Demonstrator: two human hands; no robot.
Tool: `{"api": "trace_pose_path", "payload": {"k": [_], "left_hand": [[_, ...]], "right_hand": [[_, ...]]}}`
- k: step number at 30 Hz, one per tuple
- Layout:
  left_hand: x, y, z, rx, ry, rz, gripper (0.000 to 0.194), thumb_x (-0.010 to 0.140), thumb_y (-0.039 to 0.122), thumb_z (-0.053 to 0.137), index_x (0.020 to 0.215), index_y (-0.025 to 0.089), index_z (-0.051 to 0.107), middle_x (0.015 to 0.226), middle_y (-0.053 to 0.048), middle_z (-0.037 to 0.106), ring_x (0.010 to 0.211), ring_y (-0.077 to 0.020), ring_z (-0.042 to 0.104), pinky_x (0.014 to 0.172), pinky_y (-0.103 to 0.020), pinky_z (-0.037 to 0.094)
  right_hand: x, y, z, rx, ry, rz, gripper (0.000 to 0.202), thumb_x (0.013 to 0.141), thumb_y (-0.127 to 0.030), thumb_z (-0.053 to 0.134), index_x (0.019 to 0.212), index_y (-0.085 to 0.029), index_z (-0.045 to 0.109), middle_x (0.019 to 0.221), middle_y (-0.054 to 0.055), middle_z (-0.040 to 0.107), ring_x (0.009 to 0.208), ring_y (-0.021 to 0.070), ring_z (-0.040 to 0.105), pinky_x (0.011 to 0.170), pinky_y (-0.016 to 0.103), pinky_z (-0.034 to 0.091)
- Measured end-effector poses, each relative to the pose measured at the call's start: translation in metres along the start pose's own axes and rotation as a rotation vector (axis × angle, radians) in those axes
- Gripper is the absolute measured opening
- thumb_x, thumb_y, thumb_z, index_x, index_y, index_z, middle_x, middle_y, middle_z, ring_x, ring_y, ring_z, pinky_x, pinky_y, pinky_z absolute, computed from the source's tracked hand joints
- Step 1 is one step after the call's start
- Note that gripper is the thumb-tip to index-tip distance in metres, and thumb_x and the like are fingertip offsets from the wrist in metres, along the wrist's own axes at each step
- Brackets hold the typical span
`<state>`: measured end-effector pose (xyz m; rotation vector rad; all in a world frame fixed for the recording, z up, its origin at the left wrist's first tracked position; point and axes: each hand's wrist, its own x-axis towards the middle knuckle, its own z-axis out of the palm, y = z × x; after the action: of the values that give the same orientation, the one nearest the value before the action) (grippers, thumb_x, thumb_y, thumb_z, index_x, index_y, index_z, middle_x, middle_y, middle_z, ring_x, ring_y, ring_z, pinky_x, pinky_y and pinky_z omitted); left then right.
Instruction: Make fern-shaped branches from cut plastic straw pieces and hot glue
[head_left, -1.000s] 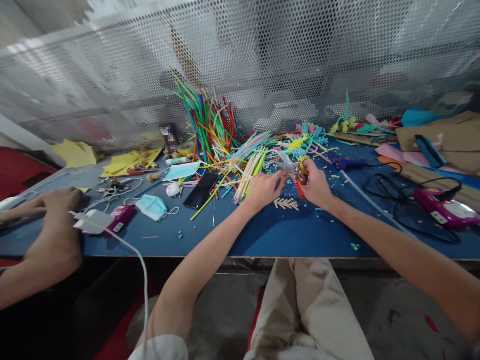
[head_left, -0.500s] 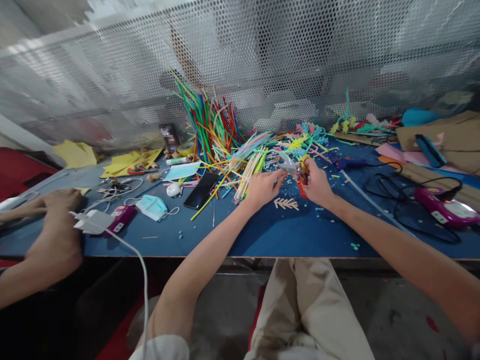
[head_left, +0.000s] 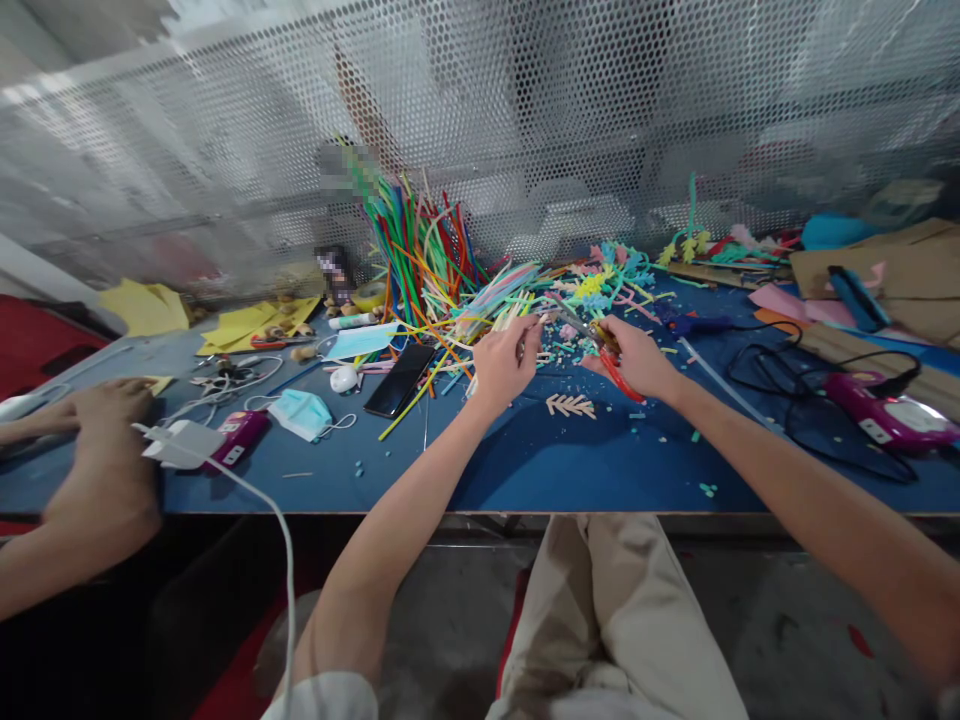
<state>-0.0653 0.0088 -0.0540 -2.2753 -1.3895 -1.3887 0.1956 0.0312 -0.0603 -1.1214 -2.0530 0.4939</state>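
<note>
Blue tabletop (head_left: 555, 470): across mid-frame, strewn with small scraps.
Perforated metal screen (head_left: 585, 120): fills the top, behind the table.
Grey floor (head_left: 431, 620): lower centre.
Right hand (head_left: 637, 358): right of centre, holding scissors (head_left: 598, 338).
Left hand (head_left: 504, 365): at centre, fingers drawn together; cannot tell whether they hold anything.
Pale branched piece (head_left: 571, 405): flat on the table, centre, nearer the viewer than the scissors.

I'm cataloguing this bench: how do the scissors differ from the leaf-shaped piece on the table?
The scissors are held in the right hand; the leaf-shaped piece lies on the blue table. The scissors show metal and bright red; the leaf-shaped piece is pale all over. Both are near the table's middle.
</note>
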Motion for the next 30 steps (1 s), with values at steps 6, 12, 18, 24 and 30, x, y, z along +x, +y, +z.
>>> {"api": "trace_pose_path", "payload": {"k": [6,12,18,24,30], "left_hand": [[-0.003,0.002,0.003,0.026,0.026,0.015,0.042,0.119,0.05,0.044,0.115,0.023,0.075,0.072,0.0,0.074,0.066,-0.0174,0.07,0.075,-0.032,0.051],[-0.003,0.004,0.005,0.03,0.023,0.04,0.04,0.118,0.046,0.046,0.107,0.023,0.076,0.072,-0.001,0.074,0.065,-0.0186,0.068,0.074,-0.034,0.05],[-0.003,0.007,0.004,0.027,0.012,0.019,0.046,0.118,0.048,0.042,0.099,0.022,0.074,0.07,-0.003,0.071,0.07,-0.0189,0.071,0.074,-0.033,0.052],[-0.003,0.007,0.003,-0.031,-0.003,0.036,0.044,0.119,0.046,0.04,0.1,0.022,0.071,0.077,-0.003,0.075,0.073,-0.0187,0.071,0.076,-0.034,0.054],[-0.002,0.006,0.003,-0.051,0.003,0.078,0.037,0.118,0.039,0.043,0.095,0.023,0.066,0.082,-0.004,0.076,0.077,-0.0195,0.071,0.077,-0.035,0.054]], "right_hand": [[-0.001,-0.008,0.005,-0.021,-0.054,0.014,0.061,0.082,-0.079,0.078,0.091,-0.025,0.049,0.081,0.0,0.06,0.069,0.0177,0.046,0.067,0.032,0.035],[-0.002,-0.012,0.006,0.026,-0.038,0.019,0.065,0.079,-0.082,0.079,0.086,-0.025,0.048,0.08,0.0,0.061,0.067,0.0166,0.044,0.066,0.032,0.035],[-0.002,-0.013,0.008,0.035,-0.049,0.008,0.066,0.077,-0.083,0.08,0.081,-0.026,0.046,0.074,-0.001,0.059,0.066,0.0167,0.043,0.065,0.032,0.035],[-0.003,-0.014,0.009,0.06,-0.042,-0.004,0.067,0.078,-0.081,0.081,0.077,-0.026,0.044,0.07,-0.002,0.056,0.064,0.0157,0.041,0.063,0.032,0.034],[-0.003,-0.013,0.009,0.046,-0.032,-0.006,0.067,0.077,-0.082,0.082,0.077,-0.026,0.046,0.071,-0.002,0.057,0.064,0.016,0.042,0.064,0.032,0.035]]}}
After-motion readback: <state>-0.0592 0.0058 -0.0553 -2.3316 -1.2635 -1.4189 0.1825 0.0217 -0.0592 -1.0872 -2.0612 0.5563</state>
